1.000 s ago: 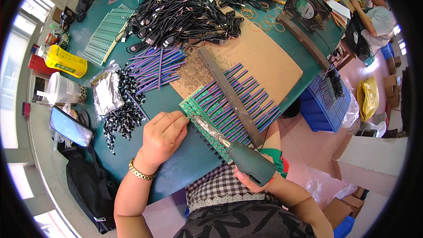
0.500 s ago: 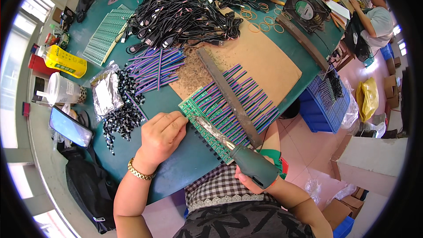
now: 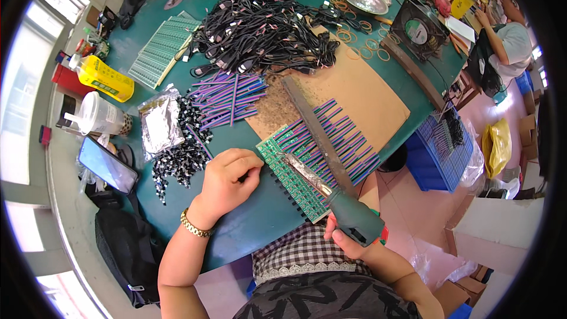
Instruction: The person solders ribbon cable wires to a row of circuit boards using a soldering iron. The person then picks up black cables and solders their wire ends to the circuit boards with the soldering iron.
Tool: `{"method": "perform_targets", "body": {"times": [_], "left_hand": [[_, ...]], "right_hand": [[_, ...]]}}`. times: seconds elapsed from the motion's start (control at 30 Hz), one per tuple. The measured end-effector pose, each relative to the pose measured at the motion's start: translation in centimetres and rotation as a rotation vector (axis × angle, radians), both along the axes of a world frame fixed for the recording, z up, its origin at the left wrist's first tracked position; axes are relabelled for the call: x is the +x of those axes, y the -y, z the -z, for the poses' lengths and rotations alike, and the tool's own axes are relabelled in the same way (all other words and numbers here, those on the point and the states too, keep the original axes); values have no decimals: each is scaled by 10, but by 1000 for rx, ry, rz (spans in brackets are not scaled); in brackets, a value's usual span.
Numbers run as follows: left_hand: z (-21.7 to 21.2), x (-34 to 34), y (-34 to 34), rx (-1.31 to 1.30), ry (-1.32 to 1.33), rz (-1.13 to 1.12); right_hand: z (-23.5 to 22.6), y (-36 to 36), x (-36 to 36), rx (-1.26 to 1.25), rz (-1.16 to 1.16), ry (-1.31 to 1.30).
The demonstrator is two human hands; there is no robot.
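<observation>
A green circuit board panel [image 3: 301,196] lies in front of me, with rows of purple-and-black striped wires [image 3: 360,156] reaching from its far side. Across the wires rests a long rusty metal bar [image 3: 319,133]. My right hand [image 3: 348,244] grips the dark handle of a soldering iron [image 3: 357,218], whose silvery shaft slants over the board toward its left part. At the board's left edge, my left hand [image 3: 231,182] is closed, thumb and fingers curled together; whatever they pinch is hidden. Small black connectors [image 3: 171,171] are heaped left of that hand.
Loose striped wires [image 3: 227,100] and a heap of black cables [image 3: 254,23] lie beyond the brown cardboard [image 3: 372,103]. On the left stand a phone [image 3: 108,165], a lidded cup [image 3: 100,115] and a yellow bottle [image 3: 105,78]. A fan [image 3: 416,29] and a blue crate [image 3: 434,156] are right.
The whole view has shifted, so the table's things appear farther right. My left hand has drawn slightly back from the board's edge; the soldering iron's tip has moved a little over the board.
</observation>
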State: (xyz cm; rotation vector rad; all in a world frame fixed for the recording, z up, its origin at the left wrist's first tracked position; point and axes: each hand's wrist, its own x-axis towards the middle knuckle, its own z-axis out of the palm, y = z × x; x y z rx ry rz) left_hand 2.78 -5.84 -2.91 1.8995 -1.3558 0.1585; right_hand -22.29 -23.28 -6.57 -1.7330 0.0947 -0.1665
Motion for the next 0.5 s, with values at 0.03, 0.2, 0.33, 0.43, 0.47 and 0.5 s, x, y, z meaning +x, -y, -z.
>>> {"method": "perform_targets", "body": {"times": [0.03,0.2,0.33,0.43,0.47,0.5], "left_hand": [[-3,2,-3,12,-11,-83],[-12,23,-17,273,98,-593],[-9,30,-19,315,70,-592],[-3,39,-24,317,59,-586],[-2,41,-26,317,62,-585],[-2,44,-28,297,46,-579]], "right_hand": [[2,0,0,53,8,28],[-2,-1,1,114,12,85],[1,-3,-4,135,21,44],[5,-3,-6,107,16,18],[5,-4,-7,99,17,4],[4,-4,-8,100,19,7]]}}
